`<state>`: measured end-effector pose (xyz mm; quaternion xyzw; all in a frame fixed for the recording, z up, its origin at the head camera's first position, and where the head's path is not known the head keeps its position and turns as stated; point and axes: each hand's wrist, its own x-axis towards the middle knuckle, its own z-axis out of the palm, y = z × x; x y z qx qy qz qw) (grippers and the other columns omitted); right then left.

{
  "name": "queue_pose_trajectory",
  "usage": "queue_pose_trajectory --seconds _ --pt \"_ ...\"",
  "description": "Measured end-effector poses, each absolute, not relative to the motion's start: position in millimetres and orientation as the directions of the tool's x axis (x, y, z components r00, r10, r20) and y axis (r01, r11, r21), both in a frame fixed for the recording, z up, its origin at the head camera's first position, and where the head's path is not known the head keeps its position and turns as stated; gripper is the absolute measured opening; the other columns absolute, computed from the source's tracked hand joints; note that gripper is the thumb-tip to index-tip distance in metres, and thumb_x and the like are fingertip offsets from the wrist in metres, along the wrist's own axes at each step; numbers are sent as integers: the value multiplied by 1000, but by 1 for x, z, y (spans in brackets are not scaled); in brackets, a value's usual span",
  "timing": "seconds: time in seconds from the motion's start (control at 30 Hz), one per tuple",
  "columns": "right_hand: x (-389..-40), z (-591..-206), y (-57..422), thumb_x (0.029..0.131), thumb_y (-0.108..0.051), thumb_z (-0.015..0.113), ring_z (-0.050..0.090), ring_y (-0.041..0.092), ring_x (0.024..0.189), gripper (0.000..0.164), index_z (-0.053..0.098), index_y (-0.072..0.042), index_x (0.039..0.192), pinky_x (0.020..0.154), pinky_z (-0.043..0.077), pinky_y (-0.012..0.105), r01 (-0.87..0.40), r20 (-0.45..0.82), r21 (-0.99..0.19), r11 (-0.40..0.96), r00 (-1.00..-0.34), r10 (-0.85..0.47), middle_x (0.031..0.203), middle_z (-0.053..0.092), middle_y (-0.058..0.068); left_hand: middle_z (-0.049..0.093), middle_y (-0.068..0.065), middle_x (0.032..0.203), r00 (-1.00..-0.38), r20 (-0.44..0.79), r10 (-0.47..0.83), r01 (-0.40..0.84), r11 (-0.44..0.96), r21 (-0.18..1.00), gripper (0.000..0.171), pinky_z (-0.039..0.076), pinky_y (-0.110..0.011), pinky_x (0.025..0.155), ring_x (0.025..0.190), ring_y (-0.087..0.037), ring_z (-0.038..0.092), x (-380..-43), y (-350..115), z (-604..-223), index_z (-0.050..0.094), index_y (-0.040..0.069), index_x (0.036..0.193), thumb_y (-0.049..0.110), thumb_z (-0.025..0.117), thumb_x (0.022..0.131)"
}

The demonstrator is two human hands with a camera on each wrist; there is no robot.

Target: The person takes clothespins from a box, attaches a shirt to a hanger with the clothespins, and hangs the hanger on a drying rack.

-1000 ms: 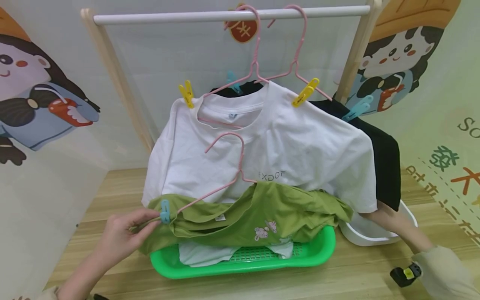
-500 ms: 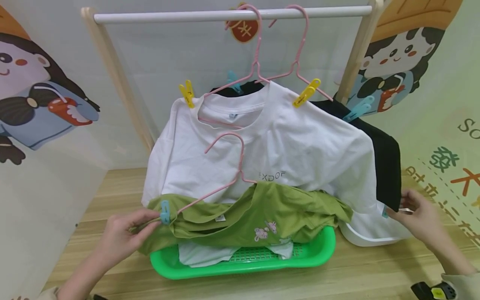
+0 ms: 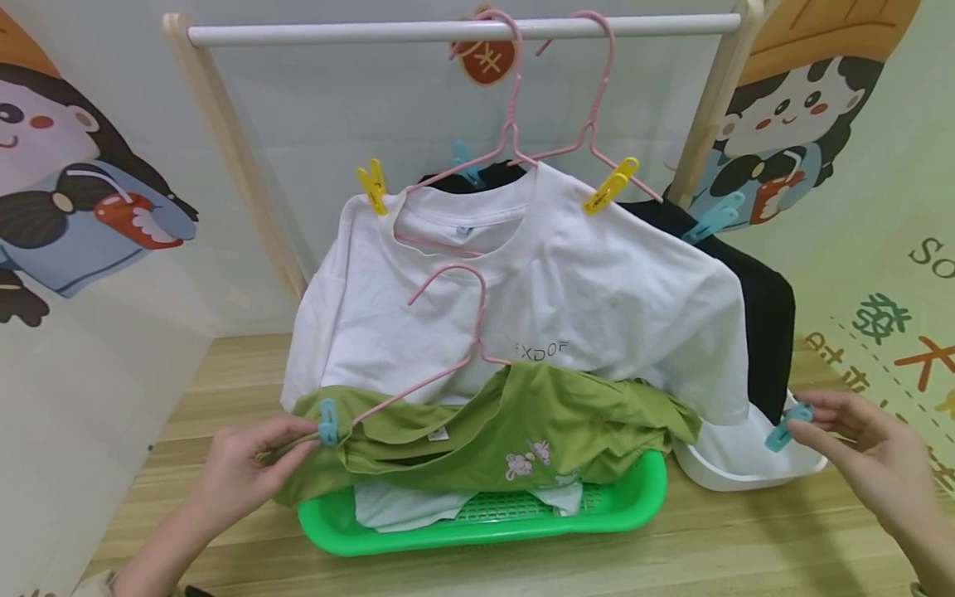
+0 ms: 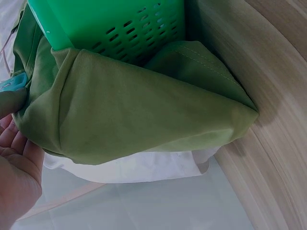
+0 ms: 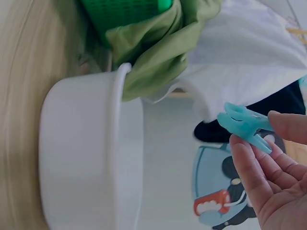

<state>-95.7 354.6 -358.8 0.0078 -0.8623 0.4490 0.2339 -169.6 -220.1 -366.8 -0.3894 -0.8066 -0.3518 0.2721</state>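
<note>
A green T-shirt point(image 3: 589, 423) with small rabbit prints lies over a green basket point(image 3: 336, 531), a pink hanger point(image 3: 481, 315) in its neck. My left hand point(image 3: 242, 464) pinches its left shoulder, right beside a light blue clothespin point(image 3: 328, 421) clipped there. In the left wrist view, the thumb lies against that clothespin point(image 4: 13, 83). My right hand point(image 3: 869, 448) holds another light blue clothespin point(image 3: 789, 427) between thumb and fingers, above the white bin point(image 3: 734, 477). The right wrist view shows that clothespin point(image 5: 244, 125) clear of any cloth.
Behind, a white T-shirt point(image 3: 597, 282) with yellow clothespins point(image 3: 610, 186) and a black garment point(image 3: 768, 332) hang from the white rod point(image 3: 336, 35) of a wooden-legged rack. Pale cloth point(image 3: 410, 504) lies in the basket. Wood-patterned tabletop point(image 3: 597, 572) stretches in front.
My right hand has come out from behind the hanging sleeves, up from the white bin and to the right, bringing the blue clothespin into view. My left hand has stayed put.
</note>
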Motion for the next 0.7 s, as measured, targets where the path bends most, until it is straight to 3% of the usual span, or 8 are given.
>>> queue_pose_trajectory --seconds 0.1,0.27,0.43,0.53,0.7 --pt "-90 -352 347 79 10 68 58 -5 75 27 65 -4 102 64 46 7 -237 427 -762 603 -883 193 81 66 -18 69 -4 72 -512 741 435 841 429 329 28 50 -11 58 71 3 64 -172 -219 -368 69 5 81 30 61 91" --pt "-88 -340 328 73 21 66 62 -2 73 31 61 9 100 63 48 10 -329 506 -730 599 -849 151 82 67 -15 69 -6 72 -551 713 434 817 454 355 43 49 -10 60 72 6 62 -170 -219 -366 68 2 79 40 53 93" --pt "-97 -335 307 70 28 63 66 6 82 31 55 20 99 68 52 15 -622 647 -718 311 -762 -30 93 70 0 69 -5 72 -523 733 434 833 443 332 34 49 -11 57 69 4 63 -171 -219 -366 69 3 79 34 59 92" --pt "-110 -335 292 72 25 64 67 12 85 28 55 21 99 69 52 17 -698 691 -707 112 -716 -98 98 70 9 70 -4 73 -511 744 432 841 432 327 22 49 -11 56 68 2 64 -171 -219 -366 69 4 80 25 66 89" --pt "-132 -332 260 74 19 67 68 13 83 24 57 19 96 66 52 17 -750 738 -657 70 -660 -143 98 70 10 70 -3 73 -536 725 434 828 437 351 22 49 -11 56 68 4 63 -169 -219 -365 69 4 80 25 67 88"
